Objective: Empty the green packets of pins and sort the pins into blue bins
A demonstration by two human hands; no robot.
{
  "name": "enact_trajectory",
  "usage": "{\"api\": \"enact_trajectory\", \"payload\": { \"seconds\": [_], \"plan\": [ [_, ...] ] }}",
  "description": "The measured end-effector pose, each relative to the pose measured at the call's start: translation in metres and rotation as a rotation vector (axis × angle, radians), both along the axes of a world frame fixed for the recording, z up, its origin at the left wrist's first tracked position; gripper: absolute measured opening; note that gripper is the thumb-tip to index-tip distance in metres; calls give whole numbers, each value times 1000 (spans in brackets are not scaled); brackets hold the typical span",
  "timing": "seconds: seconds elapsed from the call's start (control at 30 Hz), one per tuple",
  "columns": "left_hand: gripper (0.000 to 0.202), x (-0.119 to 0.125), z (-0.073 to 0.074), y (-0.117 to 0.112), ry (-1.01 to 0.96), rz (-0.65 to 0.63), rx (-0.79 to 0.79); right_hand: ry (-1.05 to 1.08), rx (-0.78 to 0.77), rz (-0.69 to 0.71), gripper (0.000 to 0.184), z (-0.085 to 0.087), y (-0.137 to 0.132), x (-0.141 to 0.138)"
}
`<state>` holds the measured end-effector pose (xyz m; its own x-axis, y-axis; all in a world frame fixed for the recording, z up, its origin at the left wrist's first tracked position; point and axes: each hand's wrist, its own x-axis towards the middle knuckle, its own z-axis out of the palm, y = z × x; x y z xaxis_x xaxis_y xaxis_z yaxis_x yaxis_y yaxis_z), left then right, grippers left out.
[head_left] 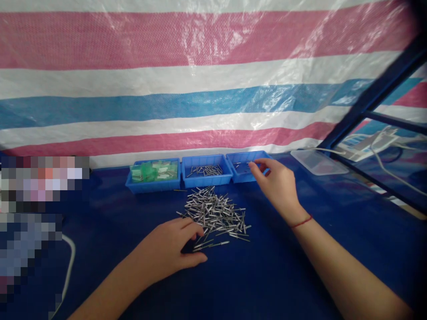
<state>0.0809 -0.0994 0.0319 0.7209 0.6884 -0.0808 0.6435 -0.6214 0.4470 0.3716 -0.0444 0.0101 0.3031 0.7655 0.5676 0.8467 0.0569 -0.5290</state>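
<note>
A loose pile of silver blind rivets [215,209] lies on the dark blue tabletop. At its near left edge is my left hand [176,242], with thumb and fingers apart and a few rivets beside the fingertips. My right hand [278,184] reaches over the front edge of the right blue bin [248,178], thumb and fingertips drawn together; whatever they hold is too small to make out. A few rivets show inside that bin. More rivets [207,170] lie in the middle blue bin [208,180].
The left blue bin [153,187] holds green-and-clear plastic packets [155,171]. A clear plastic lid [318,162] lies at the back right, near a dark metal frame [373,98] with white cables. Behind hangs a striped plastic sheet [200,104]. A white cable [71,253] runs at the left.
</note>
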Motion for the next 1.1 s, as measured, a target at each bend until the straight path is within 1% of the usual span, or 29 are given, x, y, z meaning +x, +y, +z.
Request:
{"api": "enact_trajectory", "payload": {
  "seconds": [0.07, 0.13, 0.2, 0.3, 0.37, 0.43, 0.53, 0.6, 0.67, 0.77, 0.83, 0.97, 1.03, 1.1],
  "plan": [
    [22, 0, -2, 0, 25, -14, 10, -26, -8, -37, 32, -2, 1, 4],
    [12, 0, -4, 1, 43, -32, 47, -6, -6, -13, 30, -1, -2, 0],
    [8, 0, -7, 2, 55, -44, 110, 13, -7, 58, 26, 2, -7, -9],
    [14, 1, -11, 3, 89, -51, 215, 23, -8, 184, 21, 6, -17, -25],
    [16, 3, -13, 3, 126, -47, 254, 15, -9, 253, 20, 7, -23, -34],
    [17, 5, -13, 3, 156, -39, 260, 1, -15, 318, 18, 7, -27, -41],
    [18, 7, -13, 3, 165, -31, 233, -19, -54, 405, 16, 5, -33, -50],
    [17, 7, -12, 3, 136, -17, 214, -28, -93, 450, 15, 4, -36, -53],
    [17, 5, -12, 4, 70, 7, 195, -32, -114, 484, 15, 4, -37, -56],
    [15, 2, -10, 5, -96, 61, 145, -5, -117, 553, 14, 4, -39, -59],
    [14, 2, -8, 5, -214, 119, 94, 71, -134, 643, 13, 4, -40, -62],
    [14, 5, -5, 3, -373, 242, -30, 336, -242, 865, 14, 6, -49, -72],
    [17, 7, -4, 2, -411, 271, -83, 452, -283, 926, 13, 8, -55, -78],
    [20, 9, -3, 1, -433, 280, -118, 530, -296, 944, 11, 9, -59, -83]
  ]
}}
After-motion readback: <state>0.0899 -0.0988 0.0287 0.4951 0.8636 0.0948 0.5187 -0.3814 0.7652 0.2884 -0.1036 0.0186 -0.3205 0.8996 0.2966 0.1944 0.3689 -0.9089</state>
